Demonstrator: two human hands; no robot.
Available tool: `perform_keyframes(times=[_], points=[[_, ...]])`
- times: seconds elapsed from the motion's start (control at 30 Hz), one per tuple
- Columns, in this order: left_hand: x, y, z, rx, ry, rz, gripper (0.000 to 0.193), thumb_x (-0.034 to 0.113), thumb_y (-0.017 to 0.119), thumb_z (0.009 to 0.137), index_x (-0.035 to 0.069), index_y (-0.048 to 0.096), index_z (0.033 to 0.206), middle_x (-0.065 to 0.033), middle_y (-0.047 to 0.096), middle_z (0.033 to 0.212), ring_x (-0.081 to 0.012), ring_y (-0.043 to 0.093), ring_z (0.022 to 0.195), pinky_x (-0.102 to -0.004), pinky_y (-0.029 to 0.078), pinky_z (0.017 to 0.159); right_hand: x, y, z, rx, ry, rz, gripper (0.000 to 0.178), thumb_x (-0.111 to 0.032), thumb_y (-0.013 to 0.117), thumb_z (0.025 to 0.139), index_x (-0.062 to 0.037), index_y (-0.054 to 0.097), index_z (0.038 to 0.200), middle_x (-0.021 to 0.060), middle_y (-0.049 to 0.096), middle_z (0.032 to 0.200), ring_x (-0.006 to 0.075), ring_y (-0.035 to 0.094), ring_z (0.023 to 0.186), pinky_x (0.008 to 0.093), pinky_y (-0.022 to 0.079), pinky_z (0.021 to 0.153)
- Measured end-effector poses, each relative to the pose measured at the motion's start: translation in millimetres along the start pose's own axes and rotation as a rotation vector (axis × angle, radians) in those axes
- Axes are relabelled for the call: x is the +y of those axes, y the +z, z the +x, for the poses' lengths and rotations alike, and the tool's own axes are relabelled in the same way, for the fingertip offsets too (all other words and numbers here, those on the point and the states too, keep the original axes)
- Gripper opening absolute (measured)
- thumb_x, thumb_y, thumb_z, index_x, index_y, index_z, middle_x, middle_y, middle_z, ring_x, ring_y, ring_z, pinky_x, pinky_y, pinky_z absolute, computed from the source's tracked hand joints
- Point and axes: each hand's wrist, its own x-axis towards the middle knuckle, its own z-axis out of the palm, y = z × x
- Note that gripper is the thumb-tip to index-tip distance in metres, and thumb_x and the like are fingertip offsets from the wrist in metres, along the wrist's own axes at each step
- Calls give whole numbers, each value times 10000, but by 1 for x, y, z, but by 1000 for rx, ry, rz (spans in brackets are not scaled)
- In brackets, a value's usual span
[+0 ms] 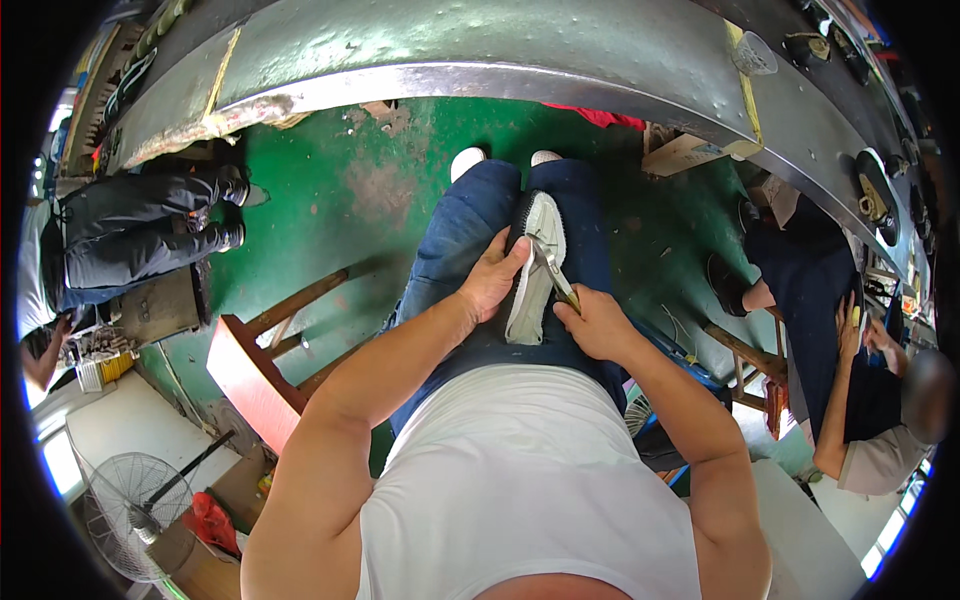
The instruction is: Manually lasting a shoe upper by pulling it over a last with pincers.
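White sleeveless top [540,450], one: covering the person's torso, on the near side of the pale shoe [527,310]. Right hand [600,325], one: gripping the yellowish handle of a metal hand tool [556,275], fingers closing round it, just right of the shoe. Metal hand tool, one: extending its bright head over the middle of the shoe; whether it is biting the material cannot be told. Left hand [490,272], one: clasping the shoe's left edge, thumb pressing on its upper face. Pale shoe, one: lying lengthwise over blue jeans [450,220], rounded end pointing away, ridges running along its rim. Wooden stool [250,365], one: standing left of the shoe, showing a pinkish top. White footwear [467,160], one pair: peeking out beyond the shoe's far end. Metal-topped bench [500,50], one: curving across beyond the shoe, bearing a clear cup [755,53] to its far right. Co-worker in dark trousers [140,235], one: appearing well left of the shoe. Co-worker in beige [875,462], one: appearing well right.
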Motion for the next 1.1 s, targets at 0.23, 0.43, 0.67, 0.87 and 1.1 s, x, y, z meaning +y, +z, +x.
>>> perform_keyframes(times=[0.23,0.43,0.67,0.87,1.1], points=[[-1,7,9,20,-20,125,931,459,704,917,-22,206,1540,-183,470,1453,-246,475,1315,-366,402,1087,52,-8,3,-340,240,726,296,-229,631,957,28,618,1101,133,703,886,221,700,780,335,530,602],[-2,5,16,152,-30,204,852,356,688,923,-41,239,1528,-216,506,1414,-267,546,1246,-346,439,1046,81,-54,15,-736,304,1076,413,-229,649,956,65,561,1233,143,691,1023,225,719,895,326,610,574],[15,23,13,232,-84,466,880,337,685,883,-87,240,1513,-266,506,1403,-303,547,1262,-354,452,1031,4,-66,21,-7,-78,392,478,-402,438,1043,28,608,926,142,655,744,246,674,747,415,513,695],[23,16,13,157,-158,596,989,379,736,821,-97,213,1512,-281,485,1418,-344,530,1279,-366,431,1060,22,-53,41,-54,-135,-47,489,-416,454,1027,33,580,880,284,635,809,477,619,816,512,482,738],[32,2,21,78,-354,577,903,408,793,799,29,310,1461,-140,532,1355,-249,492,1265,-442,385,1045,21,-64,11,-181,56,185,319,-285,571,970,20,597,881,198,651,743,365,634,692,420,506,676]])
